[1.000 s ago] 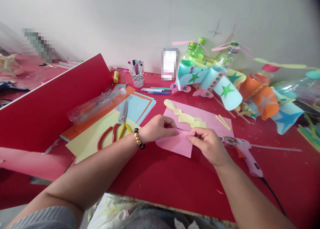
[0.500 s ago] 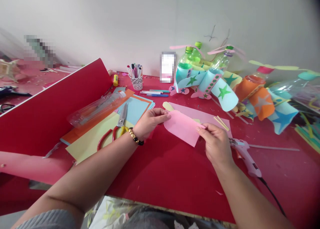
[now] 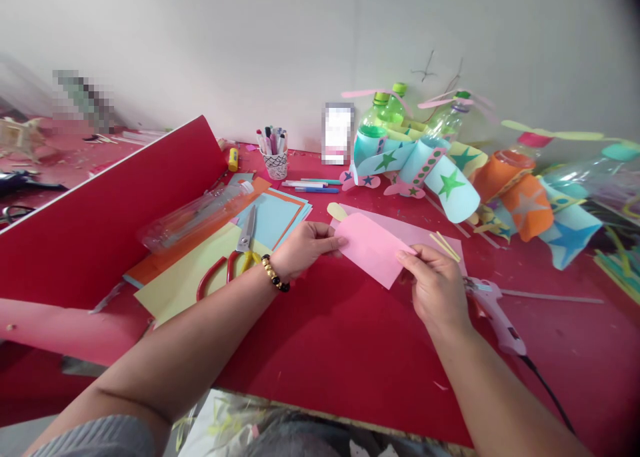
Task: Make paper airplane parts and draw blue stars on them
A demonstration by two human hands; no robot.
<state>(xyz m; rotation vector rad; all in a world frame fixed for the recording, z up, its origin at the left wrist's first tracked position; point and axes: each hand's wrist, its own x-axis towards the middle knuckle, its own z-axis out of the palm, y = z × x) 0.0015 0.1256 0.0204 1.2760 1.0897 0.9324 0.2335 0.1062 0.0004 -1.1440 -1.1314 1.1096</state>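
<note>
Now both hands held up 1 piece of pink paper (image 3: 371,249) above the red table (image 3: 340,357). The left hand (image 3: 311,245) pinched one end between the thumb and fingers, and the right hand (image 3: 434,285) pinched the other end, so the paper was flat and tight. It was a plain strip with no marks. It was over a bigger pink sheet (image 3: 425,238), near a yellow paper shape (image 3: 337,211). A pink glue gun (image 3: 493,316) lay just beside the right hand.
</note>
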